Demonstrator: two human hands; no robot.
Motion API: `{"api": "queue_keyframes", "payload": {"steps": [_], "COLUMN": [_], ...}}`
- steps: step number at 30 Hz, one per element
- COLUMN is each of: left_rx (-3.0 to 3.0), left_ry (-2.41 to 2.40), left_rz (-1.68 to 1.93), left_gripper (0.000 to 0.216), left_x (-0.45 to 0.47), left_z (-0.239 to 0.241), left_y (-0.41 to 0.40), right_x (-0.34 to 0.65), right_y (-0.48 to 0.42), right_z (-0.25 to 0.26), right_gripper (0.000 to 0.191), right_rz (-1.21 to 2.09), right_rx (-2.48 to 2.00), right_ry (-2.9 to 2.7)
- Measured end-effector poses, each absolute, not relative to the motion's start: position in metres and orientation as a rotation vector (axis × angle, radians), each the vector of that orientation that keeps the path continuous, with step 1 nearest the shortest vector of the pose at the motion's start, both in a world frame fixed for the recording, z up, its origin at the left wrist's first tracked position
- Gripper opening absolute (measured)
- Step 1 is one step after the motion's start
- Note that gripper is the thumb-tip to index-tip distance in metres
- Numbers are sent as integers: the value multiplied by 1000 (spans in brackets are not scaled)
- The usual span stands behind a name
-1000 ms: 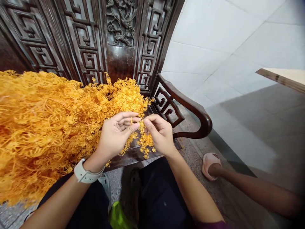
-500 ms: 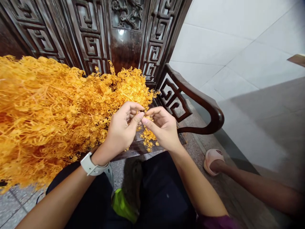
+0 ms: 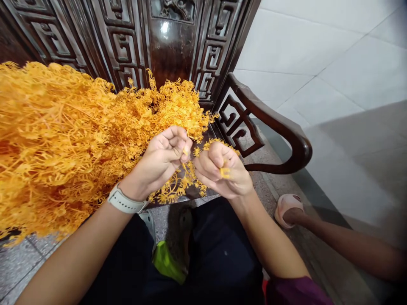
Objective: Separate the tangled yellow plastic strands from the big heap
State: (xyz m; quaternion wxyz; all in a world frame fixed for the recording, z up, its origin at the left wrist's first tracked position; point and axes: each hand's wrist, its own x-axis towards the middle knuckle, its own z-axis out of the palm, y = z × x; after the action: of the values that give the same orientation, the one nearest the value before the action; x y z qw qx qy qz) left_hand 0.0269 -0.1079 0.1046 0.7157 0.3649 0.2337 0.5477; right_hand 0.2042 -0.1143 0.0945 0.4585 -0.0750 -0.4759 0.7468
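Observation:
A large heap of orange-yellow artificial flower sprigs [image 3: 89, 140] fills the left side of the bench. My left hand [image 3: 165, 156] is closed in a pinch just in front of the heap's right end, with a bit of yellow flower piece [image 3: 185, 151] at its fingertips. Beside it, apart by a small gap, my right hand [image 3: 224, 171] is curled with a small yellow flower piece [image 3: 225, 172] showing between its fingers. Loose flower sprigs [image 3: 173, 188] lie on the bench seat below and behind both hands; the fingers partly hide them.
The dark carved bench back [image 3: 171, 51] rises behind the flowers. A curved wooden armrest [image 3: 280, 127] stands at the right, near a tiled wall [image 3: 343, 80]. Another person's foot in a pink slipper [image 3: 288, 207] is on the floor at right.
My hands, whose fingertips met before, have come apart. The right hand has curled and turned, and a yellow piece shows in it. More loose sprigs are visible beneath the hands.

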Motion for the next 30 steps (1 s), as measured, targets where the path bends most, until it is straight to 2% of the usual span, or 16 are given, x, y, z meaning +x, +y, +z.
{"api": "queue_keyframes", "payload": {"steps": [3,7,8,13,22,27,30], "left_rx": [810,895,910,890,862,716,599], "left_ry": [592,764,796,842,882,742,615], "left_rz": [1271,1305,1311,1278,1263,1305,1298], "left_gripper": [25,17,16,10,12,22,23], "left_x": [21,20,20,25,29,39,44], "left_z": [108,111,111,107,105,108,111], "left_y": [-104,-103,-103,-103,-104,-103,-103], "right_x": [220,271,286,336,353,329,295], "right_y": [-103,-58,-46,-14,-13,-35,-69], "right_z": [93,65,54,13,0,34,69], "right_gripper": [23,17,18,14,24,14,21], "right_rz": [1581,893,818,729,673,559,794], "right_rx": [-363,-978,-1104,-1441,-1477,-1412,-1179], "right_ry": [-1344,-1580,-1620,-1786,-1768,-1500,-1460]}}
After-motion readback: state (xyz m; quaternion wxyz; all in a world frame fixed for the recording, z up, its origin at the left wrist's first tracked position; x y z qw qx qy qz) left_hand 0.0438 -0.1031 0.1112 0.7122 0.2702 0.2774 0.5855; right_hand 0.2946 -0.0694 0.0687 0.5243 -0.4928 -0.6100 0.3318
